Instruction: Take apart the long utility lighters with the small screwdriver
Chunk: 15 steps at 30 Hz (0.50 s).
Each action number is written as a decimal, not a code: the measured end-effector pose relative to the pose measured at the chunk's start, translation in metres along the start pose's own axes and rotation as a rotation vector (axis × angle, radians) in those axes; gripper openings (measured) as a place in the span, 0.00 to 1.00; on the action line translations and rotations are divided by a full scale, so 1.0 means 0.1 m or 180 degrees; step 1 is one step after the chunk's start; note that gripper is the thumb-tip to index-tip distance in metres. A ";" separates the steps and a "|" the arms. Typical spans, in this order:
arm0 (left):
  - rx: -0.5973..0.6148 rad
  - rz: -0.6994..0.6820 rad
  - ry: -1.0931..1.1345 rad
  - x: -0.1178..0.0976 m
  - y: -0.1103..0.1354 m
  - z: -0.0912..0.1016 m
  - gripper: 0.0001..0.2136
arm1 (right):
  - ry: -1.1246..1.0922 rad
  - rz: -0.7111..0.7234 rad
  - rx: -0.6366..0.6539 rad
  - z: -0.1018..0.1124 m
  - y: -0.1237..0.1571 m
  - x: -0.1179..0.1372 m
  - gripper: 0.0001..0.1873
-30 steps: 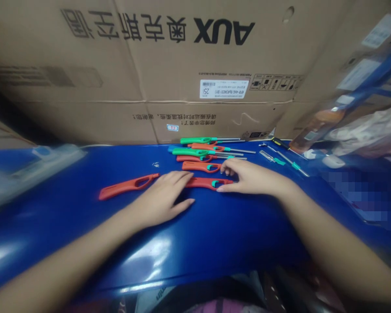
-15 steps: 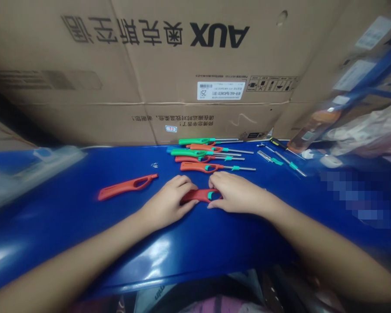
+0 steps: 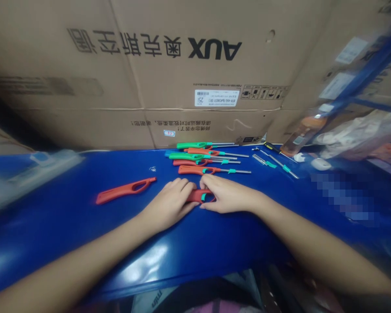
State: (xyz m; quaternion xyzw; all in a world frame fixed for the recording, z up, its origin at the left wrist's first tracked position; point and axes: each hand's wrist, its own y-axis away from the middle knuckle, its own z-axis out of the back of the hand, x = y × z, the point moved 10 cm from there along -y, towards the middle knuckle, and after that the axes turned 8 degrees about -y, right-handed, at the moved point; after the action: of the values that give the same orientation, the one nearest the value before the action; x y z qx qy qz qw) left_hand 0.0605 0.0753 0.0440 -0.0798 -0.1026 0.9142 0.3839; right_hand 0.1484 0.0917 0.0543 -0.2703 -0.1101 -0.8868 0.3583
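Observation:
Low over the blue table (image 3: 84, 234), a red stick lighter (image 3: 195, 196) with a turquoise trigger is held between both hands. My left hand (image 3: 172, 203) is closed around its handle end. My right hand (image 3: 226, 194) grips it by the trigger opening and covers its front end, so I cannot tell whether a metal tube is fitted. Off to the left lies a red lighter handle (image 3: 125, 191) without a tube. Behind the hands, several red and green stick lighters (image 3: 195, 170) lie in a stack with their metal tubes pointing right.
Tiny metal pieces (image 3: 153, 169) lie behind my left hand. To the right are a loose metal tube with turquoise part (image 3: 286, 168), a yellow-black screwdriver (image 3: 273, 148), a bottle (image 3: 304, 134) and a white rounded object (image 3: 321, 163). A large cardboard box (image 3: 169, 91) backs the table.
The camera view has shifted slightly. My hands have come a little closer together on the red lighter, so less of its handle shows. Both still grip it.

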 end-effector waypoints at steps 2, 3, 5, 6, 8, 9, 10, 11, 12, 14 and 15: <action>-0.0036 -0.0043 -0.0055 0.00 -0.01 -0.02 0.10 | -0.0235 0.0024 -0.0032 0.06 -0.01 -0.04 0.19; -0.0072 -0.0037 -0.0041 0.02 -0.01 -0.02 0.10 | -0.0338 0.0009 -0.0046 0.10 -0.01 -0.07 0.22; -0.0189 0.0060 0.0066 0.07 0.00 0.00 0.12 | -0.0537 -0.0027 -0.0055 0.16 -0.03 -0.16 0.24; -0.0248 0.0131 0.0144 0.11 0.00 0.01 0.13 | -0.0631 -0.0035 -0.0070 0.18 -0.04 -0.21 0.22; -0.0332 0.0261 0.0308 0.17 0.01 0.04 0.14 | -0.0786 0.0027 -0.0142 0.20 -0.05 -0.28 0.13; -0.0353 0.0309 0.0392 0.19 0.01 0.04 0.14 | -0.0813 0.0059 -0.0193 0.20 -0.05 -0.31 0.10; -0.0367 0.0356 0.0487 0.21 0.01 0.05 0.14 | -0.0812 0.0086 -0.0235 0.19 -0.05 -0.34 0.09; -0.0387 0.0407 0.0604 0.23 0.01 0.05 0.14 | -0.0781 0.0096 -0.0262 0.17 -0.05 -0.36 0.10; -0.0426 0.0471 0.0741 0.25 0.02 0.06 0.14 | -0.0733 0.0085 -0.0273 0.14 -0.04 -0.38 0.11; -0.0548 0.0658 0.1056 0.32 0.04 0.09 0.14 | -0.0601 0.0072 -0.0282 0.10 -0.02 -0.38 0.11; -0.0614 0.0776 0.1215 0.37 0.05 0.10 0.14 | -0.0520 0.0078 -0.0287 0.09 -0.01 -0.38 0.10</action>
State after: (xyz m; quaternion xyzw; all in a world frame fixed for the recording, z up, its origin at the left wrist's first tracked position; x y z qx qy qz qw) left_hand 0.0290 0.0967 0.0498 -0.2991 -0.1046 0.9081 0.2737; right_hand 0.1736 0.1174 0.0406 -0.3590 -0.0956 -0.8614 0.3463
